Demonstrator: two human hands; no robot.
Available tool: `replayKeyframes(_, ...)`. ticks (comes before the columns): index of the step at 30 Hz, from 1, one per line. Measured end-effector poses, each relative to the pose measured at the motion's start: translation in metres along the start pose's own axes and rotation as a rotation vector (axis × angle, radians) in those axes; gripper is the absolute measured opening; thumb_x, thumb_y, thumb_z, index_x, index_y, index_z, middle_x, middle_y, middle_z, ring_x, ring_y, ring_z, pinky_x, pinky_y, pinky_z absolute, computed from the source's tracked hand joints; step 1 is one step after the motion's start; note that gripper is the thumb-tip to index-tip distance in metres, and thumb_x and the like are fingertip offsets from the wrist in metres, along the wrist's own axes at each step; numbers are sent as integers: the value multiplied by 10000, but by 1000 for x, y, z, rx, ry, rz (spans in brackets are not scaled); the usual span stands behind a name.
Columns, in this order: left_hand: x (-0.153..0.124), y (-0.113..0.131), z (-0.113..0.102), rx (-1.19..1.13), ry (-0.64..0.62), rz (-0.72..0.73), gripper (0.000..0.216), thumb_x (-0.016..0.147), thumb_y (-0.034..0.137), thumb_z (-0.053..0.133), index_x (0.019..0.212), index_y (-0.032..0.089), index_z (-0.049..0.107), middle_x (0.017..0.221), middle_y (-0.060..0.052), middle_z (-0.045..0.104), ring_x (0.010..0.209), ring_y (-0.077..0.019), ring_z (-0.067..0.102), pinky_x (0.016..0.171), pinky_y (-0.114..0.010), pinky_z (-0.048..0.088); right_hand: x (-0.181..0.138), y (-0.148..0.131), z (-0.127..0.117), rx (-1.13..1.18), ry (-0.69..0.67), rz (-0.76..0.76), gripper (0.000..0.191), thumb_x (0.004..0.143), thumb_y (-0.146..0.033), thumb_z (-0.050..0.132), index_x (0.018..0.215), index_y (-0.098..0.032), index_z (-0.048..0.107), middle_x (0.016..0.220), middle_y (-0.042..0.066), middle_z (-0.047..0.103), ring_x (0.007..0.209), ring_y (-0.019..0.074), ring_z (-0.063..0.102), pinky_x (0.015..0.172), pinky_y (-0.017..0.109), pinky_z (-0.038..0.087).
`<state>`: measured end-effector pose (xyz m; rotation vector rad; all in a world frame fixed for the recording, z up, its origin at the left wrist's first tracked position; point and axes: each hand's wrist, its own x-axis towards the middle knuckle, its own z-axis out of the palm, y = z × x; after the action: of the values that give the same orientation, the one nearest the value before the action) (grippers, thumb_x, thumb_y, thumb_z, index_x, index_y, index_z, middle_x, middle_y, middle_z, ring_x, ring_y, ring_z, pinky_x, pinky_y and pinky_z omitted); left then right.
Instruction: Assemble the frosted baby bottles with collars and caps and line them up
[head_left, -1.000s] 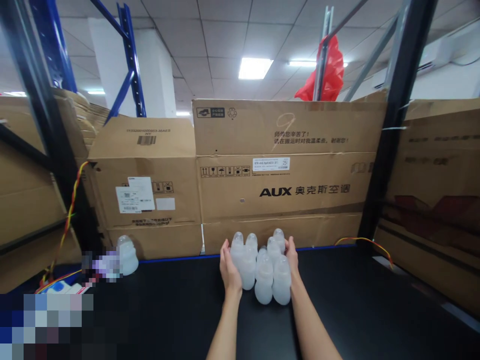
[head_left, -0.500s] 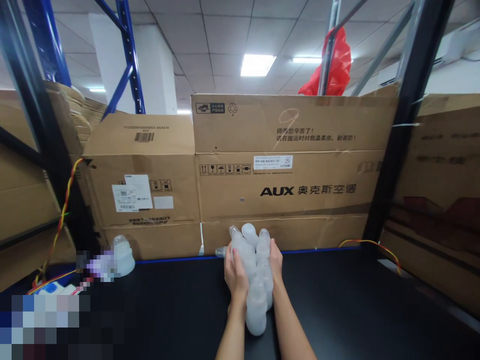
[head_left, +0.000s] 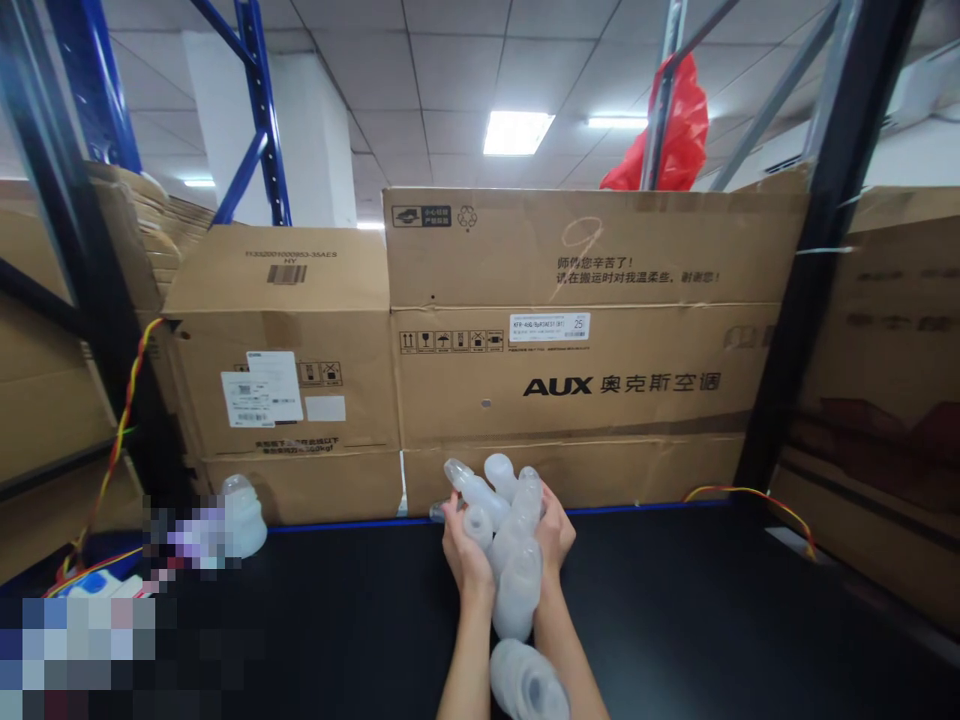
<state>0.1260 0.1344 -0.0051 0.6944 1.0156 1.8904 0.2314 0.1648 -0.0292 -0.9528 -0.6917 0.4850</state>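
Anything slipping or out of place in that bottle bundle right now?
Yes. One translucent bottle lies on the black table between the forearms, below the bunch of bottles pressed between left hand and right hand. The held bottles splay at different angles.

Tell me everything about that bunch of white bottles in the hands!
The bottles are small, cloudy white and see-through, like soft plastic, with round bodies and narrow necks. Several are squeezed together in a messy bunch, tipped at different angles, between the left hand and the right hand, above the black table. One bottle hangs down from the bunch, and another bottle sits lower, between the forearms. A brown cardboard box stands behind them.
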Motion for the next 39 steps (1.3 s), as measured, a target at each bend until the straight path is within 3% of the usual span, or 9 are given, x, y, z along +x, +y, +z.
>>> replayKeyframes(5,13,6,-10,-75,122,17,591,978,599,470,1204,123,738,1162,-163,780,1170,-317,717,1026,-432,550,6,-8,-6,89,200,92,400,805,-418,564,989,-134,778,981,102,805,939,287,738,769,327,583)
replayKeyframes(9,23,12,-24,-71,213,92,524,940,547,539,1192,129,730,1253,-157,736,1247,-319,662,1087,-446,490,17,-17,-16,147,276,114,357,773,-415,585,914,-148,776,939,89,802,926,276,742,806,338,585)
replayKeyframes(14,33,24,-40,-6,307,209,526,919,546,524,1138,124,748,1197,-150,744,1175,-318,676,1030,-454,510,32,-27,-36,184,314,146,333,726,-403,601,856,-146,768,838,88,796,815,264,759,736,343,589)
replayKeyframes(23,46,68,-78,128,684,477,467,918,496,483,1072,153,760,1138,-117,738,1116,-304,667,1044,-436,478,51,-41,-72,166,491,79,278,725,-366,576,832,-156,722,747,73,762,666,237,729,580,311,540)
replayKeyframes(27,52,75,-91,148,721,505,402,900,448,489,988,155,751,1029,-100,751,1032,-295,699,979,-433,527,58,-50,-79,168,500,18,238,716,-351,603,807,-162,716,710,49,731,664,232,716,623,332,555)
replayKeyframes(33,45,78,-91,215,693,536,325,848,421,572,942,166,750,970,-98,743,999,-310,695,969,-465,523,61,-57,-91,140,478,-47,235,726,-361,610,794,-161,714,674,35,707,639,225,700,602,330,547)
replayKeyframes(39,31,127,-81,303,645,644,361,869,439,573,1070,177,719,1169,-119,708,1196,-324,595,1122,-494,405,55,-60,-89,103,435,-71,266,745,-384,611,808,-152,725,627,23,686,605,220,682,569,318,533)
